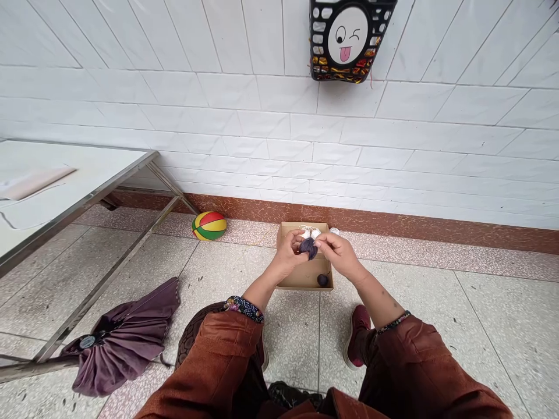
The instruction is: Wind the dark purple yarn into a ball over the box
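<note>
My left hand (290,251) is closed around a dark purple-grey ball of yarn (309,248), held above a shallow cardboard box (301,284) on the floor. At the ball's right side, the fingers of my right hand (338,252) are pinched together. They seem to grip a strand of the yarn, too fine to make out clearly. Inside the box, white yarn balls (315,233) sit at the far side, partly hidden by my hands. A smaller dark yarn ball (322,280) rests in its near right corner.
A striped ball (209,226) lies by the wall, left of the box. A metal-framed table (87,152) stands at the left, with a purple cloth bag (126,343) on the floor beside it. A black basket (318,43) hangs on the tiled wall. My shoe (358,334) is near the box.
</note>
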Demonstrator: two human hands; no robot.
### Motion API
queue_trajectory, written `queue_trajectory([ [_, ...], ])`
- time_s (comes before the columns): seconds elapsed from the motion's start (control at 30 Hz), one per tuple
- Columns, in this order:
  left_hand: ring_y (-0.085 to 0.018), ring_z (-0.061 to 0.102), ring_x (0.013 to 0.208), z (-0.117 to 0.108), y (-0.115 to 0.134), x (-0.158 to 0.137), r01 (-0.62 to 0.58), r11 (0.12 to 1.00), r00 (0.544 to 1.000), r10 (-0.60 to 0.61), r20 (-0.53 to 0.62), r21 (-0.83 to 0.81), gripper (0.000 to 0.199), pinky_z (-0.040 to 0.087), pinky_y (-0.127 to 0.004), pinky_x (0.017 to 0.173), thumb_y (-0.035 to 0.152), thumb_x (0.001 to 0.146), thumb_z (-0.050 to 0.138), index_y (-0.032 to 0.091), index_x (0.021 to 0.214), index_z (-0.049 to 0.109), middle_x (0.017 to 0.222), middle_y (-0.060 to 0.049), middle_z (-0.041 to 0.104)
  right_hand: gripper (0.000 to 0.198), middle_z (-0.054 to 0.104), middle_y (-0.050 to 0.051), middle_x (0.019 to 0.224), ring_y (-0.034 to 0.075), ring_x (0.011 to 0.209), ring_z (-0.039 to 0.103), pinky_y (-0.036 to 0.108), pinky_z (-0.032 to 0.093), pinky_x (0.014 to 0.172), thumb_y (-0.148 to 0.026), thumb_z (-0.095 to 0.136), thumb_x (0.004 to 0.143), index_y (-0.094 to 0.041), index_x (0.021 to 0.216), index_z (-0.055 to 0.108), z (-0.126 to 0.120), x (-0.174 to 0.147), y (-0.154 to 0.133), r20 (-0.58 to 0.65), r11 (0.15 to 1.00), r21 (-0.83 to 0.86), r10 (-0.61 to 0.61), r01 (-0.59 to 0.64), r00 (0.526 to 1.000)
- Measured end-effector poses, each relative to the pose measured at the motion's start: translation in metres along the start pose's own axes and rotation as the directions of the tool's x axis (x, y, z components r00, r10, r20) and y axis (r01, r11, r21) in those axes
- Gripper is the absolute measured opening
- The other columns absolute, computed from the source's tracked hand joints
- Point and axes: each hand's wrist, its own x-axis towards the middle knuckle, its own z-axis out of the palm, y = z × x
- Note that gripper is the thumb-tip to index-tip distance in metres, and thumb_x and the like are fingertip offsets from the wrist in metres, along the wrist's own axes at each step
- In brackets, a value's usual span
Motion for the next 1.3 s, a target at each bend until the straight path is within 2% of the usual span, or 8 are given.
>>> queue_trajectory([
  [0.2,-0.017,0.06,0.095,0.0,0.006,-0.005,0.002,0.967,0.978,0.051,0.2,-0.254,0.06,0.045,-0.031,0.087,0.022,0.068,0.081,0.024,0.123,0.057,0.105,-0.004,0.064,0.025,0.061,0.001,0.075,0.017,0.069,0.056,0.028,0.043,0.067,-0.038,0.049,0.099,-0.022,0.082,0.06,0.009,0.003,0.031,-0.102,0.98,-0.096,0.167,-0.177,0.981],
  [0.33,-0.016,0.059,0.099,-0.005,0.008,0.0,-0.042,0.902,0.998,0.055,0.017,-0.43,0.059,0.046,-0.031,0.09,0.023,0.067,0.083,0.024,0.122,0.06,0.106,-0.002,0.062,0.024,0.06,0.001,0.073,0.018,0.069,0.057,0.028,0.043,0.065,-0.033,0.044,0.101,-0.023,0.086,0.059,0.028,-0.007,0.04,0.031,0.954,-0.197,0.237,-0.227,0.971],
  [0.43,-0.015,0.059,0.098,-0.009,0.005,0.004,-0.055,0.873,0.993,-0.002,-0.116,-0.484,0.055,0.047,-0.031,0.088,0.024,0.069,0.081,0.025,0.119,0.059,0.112,-0.002,0.06,0.022,0.064,0.002,0.082,0.018,0.075,0.06,0.028,0.045,0.07,-0.031,0.044,0.102,-0.022,0.091,0.06,0.041,-0.017,0.032,0.184,0.952,-0.278,0.186,-0.13,0.965],
  [0.67,-0.013,0.058,0.093,-0.013,-0.006,0.011,-0.114,0.967,0.942,0.033,-0.335,-0.226,0.058,0.047,-0.029,0.085,0.02,0.066,0.08,0.024,0.119,0.056,0.11,-0.001,0.056,0.022,0.066,0.002,0.084,0.016,0.076,0.06,0.027,0.044,0.072,-0.033,0.048,0.103,-0.021,0.092,0.063,0.035,-0.024,-0.012,0.461,0.985,-0.104,-0.075,0.138,0.884],
  [0.87,-0.015,0.059,0.092,0.001,-0.005,0.003,-0.088,0.99,0.982,0.067,-0.179,-0.113,0.061,0.046,-0.03,0.084,0.024,0.066,0.083,0.024,0.12,0.054,0.108,-0.002,0.058,0.03,0.063,0.001,0.078,0.015,0.07,0.057,0.027,0.045,0.066,-0.046,0.05,0.101,-0.022,0.09,0.064,0.003,-0.006,-0.02,0.194,0.996,0.079,0.032,-0.049,0.981],
  [1.07,-0.016,0.058,0.091,0.013,-0.006,-0.006,-0.041,0.991,0.997,0.048,0.058,-0.124,0.062,0.046,-0.031,0.085,0.022,0.067,0.083,0.025,0.123,0.055,0.106,-0.003,0.057,0.029,0.062,0.002,0.077,0.017,0.07,0.055,0.028,0.044,0.068,-0.046,0.054,0.097,-0.022,0.084,0.063,-0.006,0.004,0.014,-0.091,0.995,0.017,0.097,-0.096,0.991],
  [1.17,-0.017,0.058,0.095,0.013,-0.003,-0.008,-0.051,0.974,0.982,0.089,0.168,-0.22,0.064,0.046,-0.032,0.087,0.023,0.068,0.083,0.027,0.125,0.056,0.108,-0.004,0.059,0.03,0.06,0.001,0.075,0.017,0.069,0.054,0.028,0.043,0.067,-0.046,0.055,0.095,-0.021,0.08,0.062,-0.002,0.005,0.032,-0.133,0.986,-0.046,0.151,-0.158,0.98],
  [1.3,-0.017,0.058,0.098,0.008,0.002,-0.007,-0.062,0.944,0.985,0.109,0.13,-0.323,0.064,0.045,-0.03,0.089,0.022,0.068,0.083,0.026,0.126,0.057,0.108,-0.004,0.061,0.029,0.06,0.001,0.072,0.018,0.069,0.055,0.028,0.043,0.066,-0.04,0.049,0.097,-0.022,0.078,0.061,0.009,0.003,0.044,-0.068,0.969,-0.127,0.204,-0.211,0.977],
])
